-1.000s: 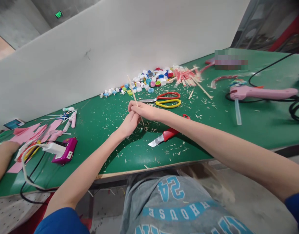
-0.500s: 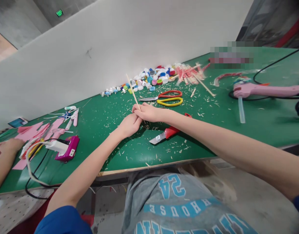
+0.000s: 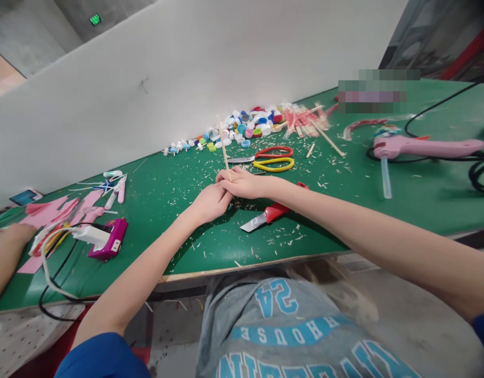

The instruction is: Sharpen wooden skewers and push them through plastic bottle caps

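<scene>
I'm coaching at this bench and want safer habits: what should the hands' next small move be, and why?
Probably shift the left hand and right hand slightly leftward. They meet at a thin, pale wooden stick rising nearly upright, and a red-handled utility knife lies close by on the green tabletop, its blade bare, with the right forearm partly covering it in view.

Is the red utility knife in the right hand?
No, the red utility knife lies on the green table, while the right hand and left hand are clasped around a wooden stick.
</scene>
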A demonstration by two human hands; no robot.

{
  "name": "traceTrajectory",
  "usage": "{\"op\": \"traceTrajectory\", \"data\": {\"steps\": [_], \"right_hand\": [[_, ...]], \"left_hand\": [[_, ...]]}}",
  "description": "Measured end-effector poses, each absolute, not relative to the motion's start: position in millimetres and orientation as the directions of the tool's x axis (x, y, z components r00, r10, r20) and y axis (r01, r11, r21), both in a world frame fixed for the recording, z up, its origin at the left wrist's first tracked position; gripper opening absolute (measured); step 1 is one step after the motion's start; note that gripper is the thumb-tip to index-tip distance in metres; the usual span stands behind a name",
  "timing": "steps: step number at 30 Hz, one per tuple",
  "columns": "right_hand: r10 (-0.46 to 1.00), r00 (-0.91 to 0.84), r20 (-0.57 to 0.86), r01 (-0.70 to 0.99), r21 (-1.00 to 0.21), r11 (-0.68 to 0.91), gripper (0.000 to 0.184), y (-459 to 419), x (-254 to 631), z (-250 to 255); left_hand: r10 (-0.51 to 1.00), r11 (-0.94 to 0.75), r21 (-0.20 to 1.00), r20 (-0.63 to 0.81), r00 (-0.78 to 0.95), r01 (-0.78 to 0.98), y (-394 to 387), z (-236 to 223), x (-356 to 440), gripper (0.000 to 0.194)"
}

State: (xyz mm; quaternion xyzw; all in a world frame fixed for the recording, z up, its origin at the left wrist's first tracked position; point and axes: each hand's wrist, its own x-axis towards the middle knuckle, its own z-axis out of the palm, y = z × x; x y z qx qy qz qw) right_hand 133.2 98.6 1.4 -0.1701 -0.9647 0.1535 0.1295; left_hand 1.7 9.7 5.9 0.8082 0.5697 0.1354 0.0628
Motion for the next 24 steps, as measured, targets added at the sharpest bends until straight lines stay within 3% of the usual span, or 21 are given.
{"op": "traceTrajectory", "data": {"steps": [10,15,21,24], "right_hand": [[0.317,-0.905,0.284,0.274,-0.182,0.944,0.039,99,134,-10],[0.337,-0.891,0.305,0.334,-0.064,0.940,0.046,89,138,-3],[0.327,-0.877,0.352,0.366,0.050,0.929,0.043,101,155,16],[0.421,-0.804,0.419,0.468,0.009,0.884,0.045,117,170,19]], "left_hand": [[0.930,-0.363,0.264,0.165,0.329,0.894,12,2,-1,0.043],[0.930,-0.367,0.402,0.172,0.324,0.839,12,3,-1,0.041],[0.986,-0.167,0.559,0.077,0.150,0.812,13,7,-7,0.044],[0.987,-0.158,0.600,0.095,0.126,0.784,14,9,-10,0.040]]}}
